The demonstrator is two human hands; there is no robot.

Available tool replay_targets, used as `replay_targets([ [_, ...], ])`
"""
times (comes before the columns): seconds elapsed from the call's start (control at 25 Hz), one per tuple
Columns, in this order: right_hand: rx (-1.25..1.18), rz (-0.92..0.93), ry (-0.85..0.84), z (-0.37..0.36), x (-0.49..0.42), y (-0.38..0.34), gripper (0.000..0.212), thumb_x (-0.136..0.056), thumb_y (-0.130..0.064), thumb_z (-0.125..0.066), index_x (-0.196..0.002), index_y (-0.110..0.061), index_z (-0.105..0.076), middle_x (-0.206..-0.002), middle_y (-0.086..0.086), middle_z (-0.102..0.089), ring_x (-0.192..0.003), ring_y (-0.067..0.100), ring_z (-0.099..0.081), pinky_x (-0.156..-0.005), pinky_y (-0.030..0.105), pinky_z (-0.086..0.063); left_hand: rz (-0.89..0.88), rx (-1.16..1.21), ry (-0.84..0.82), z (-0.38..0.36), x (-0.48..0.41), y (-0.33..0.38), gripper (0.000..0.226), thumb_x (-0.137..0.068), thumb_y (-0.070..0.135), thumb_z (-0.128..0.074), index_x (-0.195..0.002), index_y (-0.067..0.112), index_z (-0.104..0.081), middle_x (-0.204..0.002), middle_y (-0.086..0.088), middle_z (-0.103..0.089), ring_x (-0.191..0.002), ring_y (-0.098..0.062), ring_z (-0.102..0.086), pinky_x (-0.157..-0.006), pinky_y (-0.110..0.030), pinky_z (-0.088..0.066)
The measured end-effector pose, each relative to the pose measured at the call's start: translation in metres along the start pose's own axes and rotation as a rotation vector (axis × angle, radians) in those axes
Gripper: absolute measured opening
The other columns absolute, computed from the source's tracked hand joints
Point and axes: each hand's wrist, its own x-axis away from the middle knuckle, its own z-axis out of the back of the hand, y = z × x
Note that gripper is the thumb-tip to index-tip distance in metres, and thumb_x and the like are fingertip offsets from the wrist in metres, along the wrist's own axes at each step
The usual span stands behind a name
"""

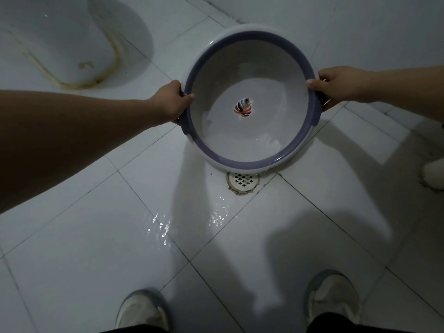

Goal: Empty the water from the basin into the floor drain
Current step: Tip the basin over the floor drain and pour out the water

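A round white basin (249, 131) with a purple rim is tipped toward me, its lower edge resting just behind the floor drain (243, 181). A little water lies along its lower inside wall. A small leaf sticker marks its bottom. My left hand (171, 102) grips the rim on the left side, and my right hand (336, 86) grips the right handle. The drain is a round white grate set in the tiled floor, partly covered by the basin's edge.
Wet patches (163, 227) glisten on the white floor tiles in front of the drain. A squat toilet (69, 44) is set in the floor at the upper left. My two shoes (141, 313) stand at the bottom. Another white shoe (433, 174) shows at the right edge.
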Motion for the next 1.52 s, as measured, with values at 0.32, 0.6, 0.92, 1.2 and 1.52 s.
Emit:
replay_targets([
  [0.32, -0.007, 0.013, -0.01, 0.001, -0.005, 0.004, 0.035, -0.098, -0.042, -0.046, -0.097, -0.009, -0.057, -0.093, 0.01, -0.069, -0.084, 0.024, -0.07, -0.073, 0.031, -0.056, -0.009, 0.001, 0.0, 0.001, 0.005, 0.001, 0.023, -0.098, 0.034, -0.05, -0.107, 0.013, -0.045, -0.091, -0.004, -0.056, -0.076, -0.021, -0.061, -0.05, -0.027, -0.054],
  [0.6, -0.044, 0.002, -0.019, 0.001, -0.007, 0.006, 0.03, -0.095, -0.042, -0.051, -0.088, -0.014, -0.059, -0.09, 0.009, -0.071, -0.081, 0.021, -0.072, -0.055, 0.022, -0.058, -0.002, 0.006, 0.013, -0.001, 0.006, 0.0, 0.022, -0.098, 0.033, -0.05, -0.105, 0.013, -0.045, -0.091, -0.005, -0.056, -0.075, -0.022, -0.062, -0.052, -0.028, -0.054],
  [0.92, -0.076, -0.002, -0.037, 0.003, -0.011, 0.007, 0.03, -0.094, -0.041, -0.055, -0.089, -0.012, -0.061, -0.093, 0.011, -0.072, -0.084, 0.024, -0.072, -0.076, 0.038, -0.059, -0.009, 0.02, 0.027, -0.002, 0.009, -0.002, 0.022, -0.098, 0.033, -0.051, -0.104, 0.013, -0.046, -0.099, -0.011, -0.059, -0.08, -0.026, -0.064, -0.058, -0.033, -0.057],
  [1.2, -0.058, -0.003, -0.073, 0.007, -0.006, 0.003, 0.027, -0.093, -0.04, -0.057, -0.091, -0.014, -0.064, -0.094, 0.009, -0.073, -0.085, 0.02, -0.073, -0.072, 0.033, -0.061, -0.028, 0.037, 0.023, 0.001, 0.011, -0.008, 0.023, -0.096, 0.034, -0.054, -0.103, 0.013, -0.048, -0.098, -0.009, -0.06, -0.081, -0.025, -0.065, -0.057, -0.031, -0.058],
  [1.52, -0.028, 0.012, -0.083, 0.007, -0.002, 0.002, 0.039, -0.091, -0.039, -0.058, -0.104, -0.002, -0.063, -0.098, 0.012, -0.073, -0.083, 0.02, -0.074, -0.061, 0.023, -0.058, -0.041, 0.055, 0.007, 0.002, 0.017, -0.011, 0.022, -0.097, 0.033, -0.054, -0.103, 0.013, -0.048, -0.098, -0.008, -0.061, -0.084, -0.025, -0.065, -0.061, -0.032, -0.058],
])
